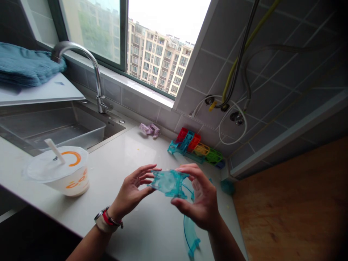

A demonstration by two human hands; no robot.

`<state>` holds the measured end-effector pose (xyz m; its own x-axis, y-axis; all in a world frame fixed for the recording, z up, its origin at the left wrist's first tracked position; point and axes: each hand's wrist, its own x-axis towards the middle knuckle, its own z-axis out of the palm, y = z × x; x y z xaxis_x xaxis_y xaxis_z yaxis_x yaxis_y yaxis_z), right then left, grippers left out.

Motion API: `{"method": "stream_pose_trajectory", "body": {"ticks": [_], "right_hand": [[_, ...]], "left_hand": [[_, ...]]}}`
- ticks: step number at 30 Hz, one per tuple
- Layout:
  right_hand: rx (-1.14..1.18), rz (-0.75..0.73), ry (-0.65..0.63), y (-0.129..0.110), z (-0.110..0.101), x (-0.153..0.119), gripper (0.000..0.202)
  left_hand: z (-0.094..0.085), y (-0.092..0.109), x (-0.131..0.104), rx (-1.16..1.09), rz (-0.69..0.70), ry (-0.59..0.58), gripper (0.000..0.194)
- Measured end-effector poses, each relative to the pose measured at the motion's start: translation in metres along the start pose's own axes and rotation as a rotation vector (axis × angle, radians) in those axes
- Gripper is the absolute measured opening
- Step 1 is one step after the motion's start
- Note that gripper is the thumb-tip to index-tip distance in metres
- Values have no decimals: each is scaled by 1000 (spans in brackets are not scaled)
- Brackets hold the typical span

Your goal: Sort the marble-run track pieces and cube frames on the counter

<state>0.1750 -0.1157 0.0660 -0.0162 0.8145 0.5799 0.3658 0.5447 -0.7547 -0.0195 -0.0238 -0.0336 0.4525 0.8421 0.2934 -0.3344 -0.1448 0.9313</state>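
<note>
Above the counter I hold a translucent teal plastic toy track piece (166,182), slightly blurred. My right hand (199,194) grips its right end, fingers over the top and thumb below. At the opposite end is my left hand (133,185), its thumb at the lower corner and fingertips at the upper edge; part of this contact is hidden. Beneath and behind my right hand, a curved teal track piece (190,232) lies on the counter, partly covered.
Colored plastic blocks (194,145) line the tiled wall. A crumpled pink item (149,129) lies left of them. A lidded drink cup with a straw (67,177) stands at the left, before the sink (114,132) and faucet (95,69). A wooden panel (293,206) borders the white counter (136,232).
</note>
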Motion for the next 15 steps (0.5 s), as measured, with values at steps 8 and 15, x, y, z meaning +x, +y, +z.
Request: {"method": "stream_pose_trajectory", "body": {"ticks": [8, 15], "right_hand": [[184, 496, 194, 34, -19, 8, 48], [369, 676, 210, 34, -19, 12, 48]], "left_hand": [[-4, 20, 1, -81, 36, 236, 63], [2, 36, -4, -159, -37, 191, 67]]}}
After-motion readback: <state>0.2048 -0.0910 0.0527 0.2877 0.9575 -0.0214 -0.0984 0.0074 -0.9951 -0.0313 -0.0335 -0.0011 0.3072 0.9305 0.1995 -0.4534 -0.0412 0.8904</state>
